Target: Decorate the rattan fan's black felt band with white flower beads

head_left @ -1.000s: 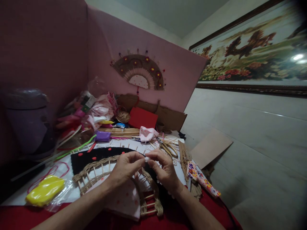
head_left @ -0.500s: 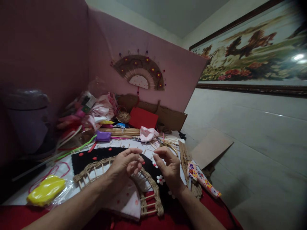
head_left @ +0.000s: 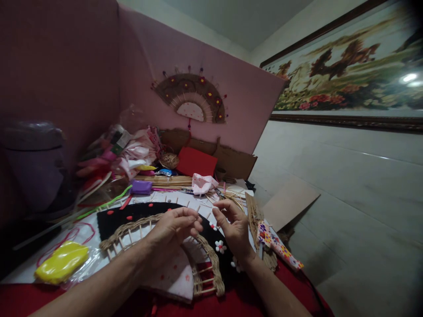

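A woven fan lies before me, with a black band point(head_left: 132, 213), a braided straw arc point(head_left: 211, 251) on thin sticks and a white lower piece point(head_left: 176, 275) with red spots. My left hand point(head_left: 180, 224) hovers over its middle, thumb and fingers drawn together. Anything pinched there is too small to make out. To its right, my right hand point(head_left: 233, 224) is held over the black band, thumb and forefinger tips close together; what they hold, if anything, cannot be seen. Red dots point(head_left: 129, 218) dot the band's left part. White flowers with red centres point(head_left: 220, 246) sit on its right part.
A yellow clay packet point(head_left: 62, 262) lies at left, a purple packet point(head_left: 141, 187) behind the fan. Bundled sticks point(head_left: 168, 181), a spotted cloth point(head_left: 203, 184) and a red card point(head_left: 197, 161) are farther back. A flower-patterned piece point(head_left: 279, 246) lies right. A finished fan point(head_left: 193, 94) hangs behind.
My left hand has turned slightly, its fingers now more closed over the thumb. The right thumb and forefinger have come a little closer together. The view has shifted slightly.
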Demonstrator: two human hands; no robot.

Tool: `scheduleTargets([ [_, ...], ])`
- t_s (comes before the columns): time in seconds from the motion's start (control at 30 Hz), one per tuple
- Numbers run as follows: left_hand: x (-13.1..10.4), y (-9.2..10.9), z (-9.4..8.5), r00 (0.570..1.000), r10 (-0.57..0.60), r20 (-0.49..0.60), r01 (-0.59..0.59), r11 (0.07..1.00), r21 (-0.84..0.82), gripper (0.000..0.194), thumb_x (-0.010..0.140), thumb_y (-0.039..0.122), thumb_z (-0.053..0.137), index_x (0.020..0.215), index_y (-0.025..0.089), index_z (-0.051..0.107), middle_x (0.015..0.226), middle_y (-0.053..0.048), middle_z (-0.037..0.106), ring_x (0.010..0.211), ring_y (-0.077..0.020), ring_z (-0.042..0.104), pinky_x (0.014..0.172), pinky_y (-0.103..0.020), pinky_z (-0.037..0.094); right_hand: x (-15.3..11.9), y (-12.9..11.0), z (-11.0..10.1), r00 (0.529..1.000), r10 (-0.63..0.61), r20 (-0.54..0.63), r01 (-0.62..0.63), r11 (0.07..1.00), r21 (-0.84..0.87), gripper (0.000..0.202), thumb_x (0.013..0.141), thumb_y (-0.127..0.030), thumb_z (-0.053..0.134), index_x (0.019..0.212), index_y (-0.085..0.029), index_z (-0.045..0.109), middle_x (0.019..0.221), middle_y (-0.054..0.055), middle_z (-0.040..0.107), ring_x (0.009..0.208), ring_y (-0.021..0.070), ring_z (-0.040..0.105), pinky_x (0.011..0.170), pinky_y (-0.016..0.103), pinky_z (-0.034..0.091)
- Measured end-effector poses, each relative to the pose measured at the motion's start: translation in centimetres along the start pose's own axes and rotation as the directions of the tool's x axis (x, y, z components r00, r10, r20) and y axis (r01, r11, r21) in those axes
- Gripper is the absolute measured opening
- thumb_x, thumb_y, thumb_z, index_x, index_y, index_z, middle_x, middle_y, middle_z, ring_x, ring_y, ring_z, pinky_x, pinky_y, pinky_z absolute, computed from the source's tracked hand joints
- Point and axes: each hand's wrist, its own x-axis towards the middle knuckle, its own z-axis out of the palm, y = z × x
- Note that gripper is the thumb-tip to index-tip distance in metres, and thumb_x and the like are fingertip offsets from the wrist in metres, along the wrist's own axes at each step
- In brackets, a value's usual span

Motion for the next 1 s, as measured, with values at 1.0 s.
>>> scheduleTargets([
  [1.0, 2.2, 0.0, -0.2, 0.993, 0.115, -0.035, -0.081, 0.852, 0.517, 0.03, 0.055, 0.034, 0.073, 0.072, 0.011, 0.065, 0.046, 0.002, 0.056, 0.037, -0.0071, 0.045, 0.038, -0.019, 0.032, 3.3, 5.3, -2.1, 0.919, 0.38, 0.103, -0.385, 0.922, 0.038, 0.015, 0.072, -0.023, 0.044, 0.078, -0.015, 0.055, 0.057, -0.005, 0.045, 0.041, 0.0059, 0.039, 0.032, 0.016, 0.037],
])
